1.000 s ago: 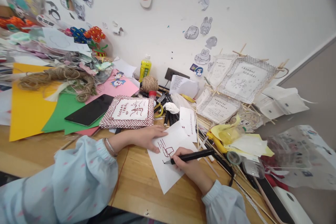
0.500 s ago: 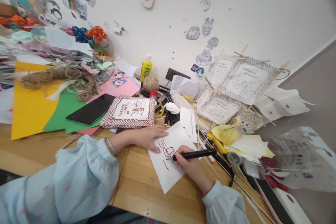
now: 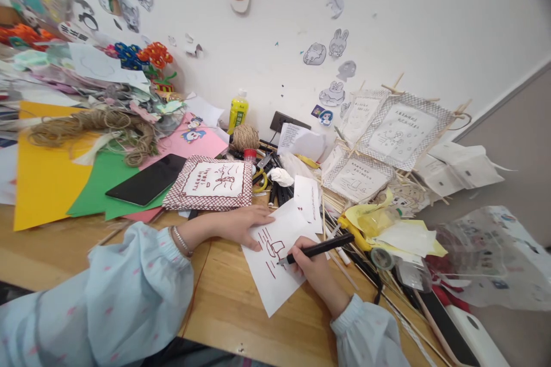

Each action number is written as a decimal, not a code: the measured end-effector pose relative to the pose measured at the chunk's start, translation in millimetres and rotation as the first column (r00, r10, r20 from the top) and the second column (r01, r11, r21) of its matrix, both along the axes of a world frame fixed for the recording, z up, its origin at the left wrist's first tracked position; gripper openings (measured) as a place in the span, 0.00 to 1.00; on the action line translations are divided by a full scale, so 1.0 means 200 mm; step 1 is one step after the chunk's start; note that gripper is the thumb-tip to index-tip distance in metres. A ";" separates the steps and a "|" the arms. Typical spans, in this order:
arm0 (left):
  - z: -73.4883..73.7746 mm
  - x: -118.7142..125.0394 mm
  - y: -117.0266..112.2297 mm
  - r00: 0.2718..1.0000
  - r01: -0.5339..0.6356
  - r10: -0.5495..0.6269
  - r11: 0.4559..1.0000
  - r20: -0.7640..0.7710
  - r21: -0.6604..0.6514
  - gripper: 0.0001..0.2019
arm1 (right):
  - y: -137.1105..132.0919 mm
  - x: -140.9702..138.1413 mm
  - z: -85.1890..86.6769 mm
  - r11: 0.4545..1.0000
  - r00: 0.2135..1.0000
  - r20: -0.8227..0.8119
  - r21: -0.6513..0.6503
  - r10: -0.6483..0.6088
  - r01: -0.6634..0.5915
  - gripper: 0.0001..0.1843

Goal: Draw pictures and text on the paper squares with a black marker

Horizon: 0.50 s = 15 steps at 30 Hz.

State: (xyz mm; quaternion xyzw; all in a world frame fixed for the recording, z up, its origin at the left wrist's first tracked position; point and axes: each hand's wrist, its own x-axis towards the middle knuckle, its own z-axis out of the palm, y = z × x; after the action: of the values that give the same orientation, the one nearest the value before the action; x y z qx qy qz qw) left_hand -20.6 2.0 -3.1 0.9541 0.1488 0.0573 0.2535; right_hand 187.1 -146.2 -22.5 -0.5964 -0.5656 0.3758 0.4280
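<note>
A white sheet of paper (image 3: 275, 289) lies slanted on the wooden table, with brown-red lines and a small boat-like drawing on it. My right hand (image 3: 309, 264) is closed round a black marker pen (image 3: 325, 246), its tip at the paper just below the drawing. My left hand (image 3: 245, 225) rests flat at the sheet's upper left edge, fingers stretched out and thumb on the paper. Just behind that hand sits a panel with a brown crosshatched border (image 3: 206, 200), bearing writing and a drawing. A smaller written slip (image 3: 307, 198) touches the sheet's far side.
A black tablet (image 3: 146, 180) lies on coloured paper at the left, near a hank of twine (image 3: 92, 126). Pens, scissors (image 3: 260, 180) and a twine ball (image 3: 245, 137) crowd the back. At the right stand a stick-framed paper lantern (image 3: 381, 152), yellow wrapping (image 3: 370, 218) and tape (image 3: 382, 258).
The pen tip has shifted slightly right and down on the paper, and the pen is tilted more steeply. My left hand stays in place.
</note>
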 end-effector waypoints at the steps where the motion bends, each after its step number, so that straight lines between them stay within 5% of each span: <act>1: 0.00 0.00 0.00 1.000 0.000 0.000 1.000 0.014 -0.007 0.39 | 0.00 0.00 0.01 1.000 1.000 -0.007 -0.004 0.003 -0.003 0.12; 15: 0.00 0.00 0.00 0.999 -0.002 0.005 0.999 0.051 -0.050 0.38 | 0.03 0.02 0.00 0.997 0.997 -0.033 0.017 -0.070 0.071 0.13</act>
State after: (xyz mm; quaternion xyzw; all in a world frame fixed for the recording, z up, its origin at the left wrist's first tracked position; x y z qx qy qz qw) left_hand -20.9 1.5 -2.6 0.9455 0.1452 0.0782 0.2807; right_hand 190.5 -139.7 -22.3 -0.6058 -0.5406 0.3650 0.4556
